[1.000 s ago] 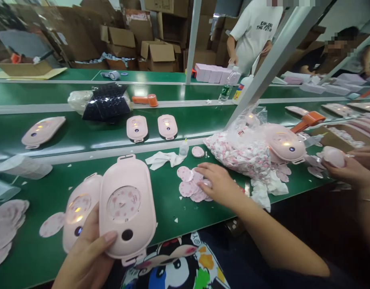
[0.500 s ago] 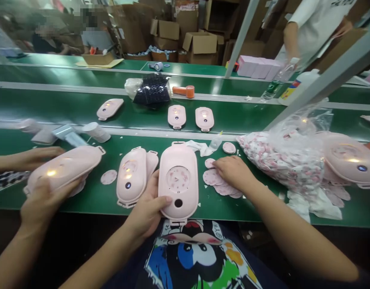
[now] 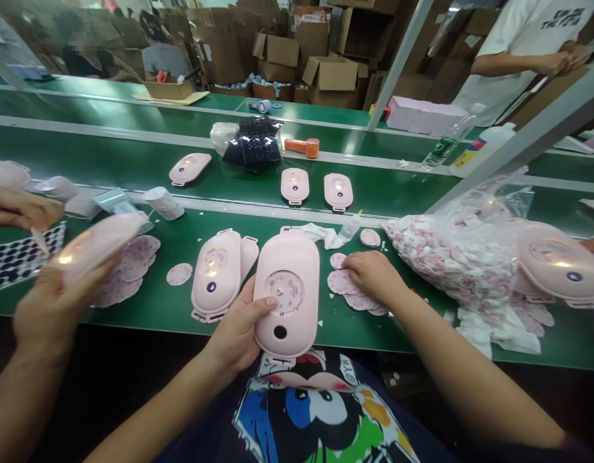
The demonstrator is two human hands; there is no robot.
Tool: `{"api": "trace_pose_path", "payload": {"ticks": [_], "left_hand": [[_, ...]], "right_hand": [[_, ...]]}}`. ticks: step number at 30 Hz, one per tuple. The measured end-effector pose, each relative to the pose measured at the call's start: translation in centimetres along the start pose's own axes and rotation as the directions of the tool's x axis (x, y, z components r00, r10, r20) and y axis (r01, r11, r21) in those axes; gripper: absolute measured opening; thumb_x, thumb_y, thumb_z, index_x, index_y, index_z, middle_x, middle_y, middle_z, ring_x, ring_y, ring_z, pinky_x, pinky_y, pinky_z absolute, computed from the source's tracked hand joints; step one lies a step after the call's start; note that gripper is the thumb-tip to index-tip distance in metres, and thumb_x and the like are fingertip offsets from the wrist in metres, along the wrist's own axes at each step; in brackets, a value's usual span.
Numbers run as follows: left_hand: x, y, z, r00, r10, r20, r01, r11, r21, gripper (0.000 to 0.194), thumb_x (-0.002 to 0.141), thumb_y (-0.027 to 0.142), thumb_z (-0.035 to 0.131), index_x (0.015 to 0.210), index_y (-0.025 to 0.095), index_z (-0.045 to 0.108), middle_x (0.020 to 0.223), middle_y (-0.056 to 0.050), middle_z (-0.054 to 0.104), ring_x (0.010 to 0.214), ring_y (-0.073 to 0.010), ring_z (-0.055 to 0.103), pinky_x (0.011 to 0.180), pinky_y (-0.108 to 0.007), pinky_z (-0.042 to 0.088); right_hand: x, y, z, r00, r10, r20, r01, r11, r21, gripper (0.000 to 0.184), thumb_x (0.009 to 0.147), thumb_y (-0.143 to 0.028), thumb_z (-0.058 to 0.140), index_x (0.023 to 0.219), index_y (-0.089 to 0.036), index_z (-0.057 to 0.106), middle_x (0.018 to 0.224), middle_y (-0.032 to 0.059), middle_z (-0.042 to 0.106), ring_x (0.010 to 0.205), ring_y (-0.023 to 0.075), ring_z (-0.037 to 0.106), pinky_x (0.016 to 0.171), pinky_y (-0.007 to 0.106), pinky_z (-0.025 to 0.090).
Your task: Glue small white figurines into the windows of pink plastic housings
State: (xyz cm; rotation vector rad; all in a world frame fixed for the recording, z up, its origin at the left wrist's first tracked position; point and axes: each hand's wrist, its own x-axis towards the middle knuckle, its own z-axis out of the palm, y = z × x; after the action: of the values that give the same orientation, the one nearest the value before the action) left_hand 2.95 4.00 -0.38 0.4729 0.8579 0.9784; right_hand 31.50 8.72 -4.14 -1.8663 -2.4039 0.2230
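My left hand (image 3: 239, 325) grips a pink plastic casing (image 3: 291, 254) by its left side, the thumb resting across its front. A round patterned disc sits in the casing's circular recess, above a dark round hole. My right hand (image 3: 376, 276) rests on the table with its fingers bent together at a small patterned disc (image 3: 338, 260). Beneath and beside those fingertips lies a spread of similar discs (image 3: 357, 301). Left of my casing, a finished-looking pink casing (image 3: 215, 270) overlaps another one. A single disc (image 3: 179, 274) lies farther left.
At left, a co-worker's hand (image 3: 50, 302) holds a pink casing near a sheet of black dots (image 3: 21, 257). A plastic bag of patterned pieces (image 3: 432, 263) stands at right. Several casings, an orange tool (image 3: 302, 148) and a black wrapped bundle (image 3: 255, 143) lie beyond.
My left hand tilts the casing slightly, and its thumb has moved up to the disc's edge. My right hand stays at the discs. The co-worker's hands have moved left, one lifting toward the dotted sheet.
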Motion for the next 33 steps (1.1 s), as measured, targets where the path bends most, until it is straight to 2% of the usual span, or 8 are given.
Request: {"api": "trace_pose_path", "payload": {"ticks": [4, 10, 16, 22, 27, 33], "left_hand": [[-0.2, 0.1, -0.2, 1.000, -0.007, -0.023, 0.007, 1.000, 0.005, 0.077, 0.071, 0.017, 0.078, 0.142, 0.023, 0.047, 0.108, -0.009, 0.076, 0.100, -0.0303, 0.071, 0.082, -0.038, 0.062], [-0.5, 0.2, -0.5, 0.998, 0.019, -0.063, -0.019, 1.000, 0.004, 0.075, 0.071, 0.016, 0.078, 0.140, 0.025, 0.051, 0.110, -0.007, 0.076, 0.099, -0.0277, 0.072, 0.081, -0.034, 0.063], [-0.6, 0.2, -0.4, 0.998, 0.029, -0.047, -0.029, 1.000, 0.002, 0.070, 0.070, 0.016, 0.079, 0.136, 0.023, 0.056, 0.113, -0.008, 0.076, 0.102, -0.0281, 0.071, 0.083, -0.035, 0.062], [-0.6, 0.4, -0.3, 0.998, 0.026, -0.061, -0.026, 1.000, -0.002, 0.067, 0.068, 0.016, 0.081, 0.131, 0.024, 0.060, 0.109, -0.007, 0.077, 0.098, -0.0272, 0.073, 0.079, -0.033, 0.063], [-0.5, 0.2, -0.4, 0.998, 0.016, -0.057, -0.016, 1.000, -0.001, 0.060, 0.069, 0.016, 0.081, 0.125, 0.022, 0.063, 0.107, -0.007, 0.077, 0.096, -0.0283, 0.073, 0.077, -0.035, 0.064], [-0.5, 0.2, -0.9, 0.996, 0.005, -0.091, -0.007, 1.000, -0.029, 0.069, 0.069, 0.013, 0.080, 0.133, 0.024, 0.059, 0.109, -0.006, 0.077, 0.093, -0.0224, 0.074, 0.078, -0.027, 0.062]], "right_hand": [[-0.3, 0.8, 0.3, 0.999, -0.045, 0.014, 0.045, 0.999, 0.007, 0.015, 0.096, -0.018, 0.056, 0.108, -0.018, 0.067, 0.116, 0.0052, 0.067, 0.108, 0.0192, 0.062, 0.096, 0.041, 0.049], [0.4, 1.9, 0.5, 0.994, -0.110, 0.020, 0.111, 0.994, -0.025, 0.027, 0.097, -0.020, 0.056, 0.124, -0.019, 0.060, 0.121, 0.0074, 0.064, 0.110, 0.0212, 0.061, 0.097, 0.044, 0.049], [2.1, 2.4, 0.3, 0.989, -0.135, 0.054, 0.138, 0.989, -0.047, 0.016, 0.096, -0.029, 0.059, 0.102, -0.016, 0.066, 0.108, 0.0057, 0.066, 0.101, 0.0192, 0.063, 0.091, 0.041, 0.052], [2.4, 3.3, -0.7, 0.967, -0.230, 0.112, 0.232, 0.973, -0.002, 0.015, 0.095, -0.030, 0.060, 0.099, -0.016, 0.066, 0.107, 0.0051, 0.066, 0.100, 0.0188, 0.062, 0.090, 0.041, 0.052], [2.5, 3.5, -0.6, 0.975, -0.205, 0.087, 0.202, 0.979, 0.037, 0.014, 0.095, -0.029, 0.060, 0.097, -0.016, 0.066, 0.110, 0.0056, 0.066, 0.102, 0.0189, 0.062, 0.092, 0.041, 0.051], [1.6, 2.3, -0.6, 0.985, -0.158, 0.072, 0.150, 0.983, 0.101, 0.013, 0.096, -0.026, 0.060, 0.095, -0.016, 0.067, 0.119, 0.0065, 0.065, 0.111, 0.0201, 0.061, 0.099, 0.044, 0.048]]}}
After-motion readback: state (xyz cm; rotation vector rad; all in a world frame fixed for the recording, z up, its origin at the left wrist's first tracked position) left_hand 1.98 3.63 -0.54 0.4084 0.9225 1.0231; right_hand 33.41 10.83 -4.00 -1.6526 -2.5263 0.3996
